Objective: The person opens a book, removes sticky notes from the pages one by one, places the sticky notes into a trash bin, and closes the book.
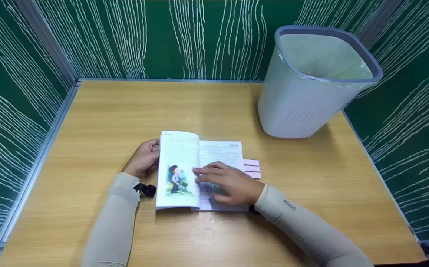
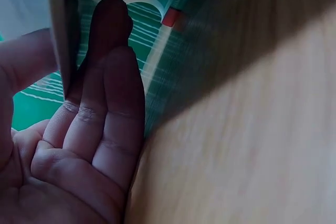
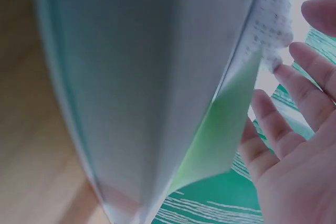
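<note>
An open book [image 1: 179, 148] lies on the table, its left page showing a drawing of a figure outdoors. My left hand [image 1: 143, 158] holds the book's left edge. In the left wrist view, the book's edge passes between the thumb and the fingers [image 2: 84, 108], which lie behind the green cover [image 2: 152, 11]. My right hand [image 1: 233, 183] rests over the right page near the fold, fingers extended and spread. A page with a green patch [image 3: 220, 124] curves beside that hand in the right wrist view. Pink tabs [image 1: 252, 168] stick out from the book's right side.
A tall pale waste bin [image 1: 296, 104] with a grey rim and a liner stands at the table's back right. Green panels with white wavy lines [image 1: 158, 40] enclose the wooden table [image 1: 118, 107]. Small white specks lie behind the book.
</note>
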Demonstrator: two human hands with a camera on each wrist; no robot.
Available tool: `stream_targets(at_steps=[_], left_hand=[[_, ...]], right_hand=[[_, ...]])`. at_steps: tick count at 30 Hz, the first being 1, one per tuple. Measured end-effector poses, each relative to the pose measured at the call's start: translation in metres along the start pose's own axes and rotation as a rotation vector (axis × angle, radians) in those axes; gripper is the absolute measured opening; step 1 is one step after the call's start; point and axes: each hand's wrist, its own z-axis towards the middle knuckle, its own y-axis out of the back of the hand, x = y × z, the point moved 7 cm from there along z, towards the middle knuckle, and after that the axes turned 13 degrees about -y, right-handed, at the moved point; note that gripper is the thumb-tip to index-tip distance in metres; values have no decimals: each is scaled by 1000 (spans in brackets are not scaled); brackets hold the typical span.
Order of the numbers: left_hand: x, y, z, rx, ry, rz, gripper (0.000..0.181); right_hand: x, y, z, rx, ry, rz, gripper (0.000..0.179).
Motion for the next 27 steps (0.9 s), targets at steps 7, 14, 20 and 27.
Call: stream_targets(at_steps=[7,14,20,27], left_hand=[[-2,4,-1,-49,51,-45,43],[-4,0,-4,5,88,-23,47],[-3,-1,-4,33,72,26,43],[-4,-2,-3,69,21,66,42]], right_hand=[[1,-7,1,60,-32,-62,70],[4,-8,2,65,-31,-75,74],[4,-8,1,68,-62,-44,74],[-3,-5,-6,33,-80,-56,68]])
